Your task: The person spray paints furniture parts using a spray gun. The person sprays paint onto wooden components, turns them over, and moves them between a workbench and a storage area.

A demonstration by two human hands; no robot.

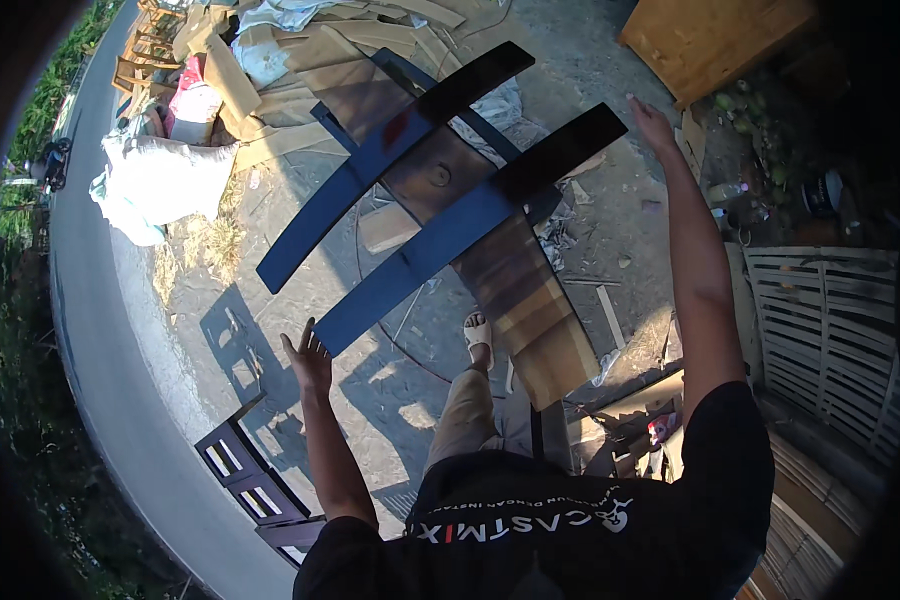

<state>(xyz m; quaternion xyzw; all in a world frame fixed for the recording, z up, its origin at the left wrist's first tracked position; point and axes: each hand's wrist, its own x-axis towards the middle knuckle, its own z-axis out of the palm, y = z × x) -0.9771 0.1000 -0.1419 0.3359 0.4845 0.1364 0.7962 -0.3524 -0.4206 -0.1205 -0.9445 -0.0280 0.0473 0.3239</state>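
Observation:
Two long dark glossy boards lie side by side across a stack of brown planks (530,300). The nearer dark board (460,225) runs from lower left to upper right; the farther one (370,160) lies parallel beyond it. My left hand (310,358) is at the nearer board's lower left end, fingers spread, holding nothing. My right hand (652,122) is stretched out flat just beside that board's upper right end, also holding nothing. Whether either hand touches the board is unclear. My sandalled foot (478,335) stands on the concrete next to the plank stack.
A white sack (160,175) and a pile of cardboard and timber (290,60) lie at the far left. A wooden cabinet (710,35) stands at the top right, a white slatted panel (830,330) at the right, dark framed panels (250,480) at the lower left. A road (100,330) borders the left.

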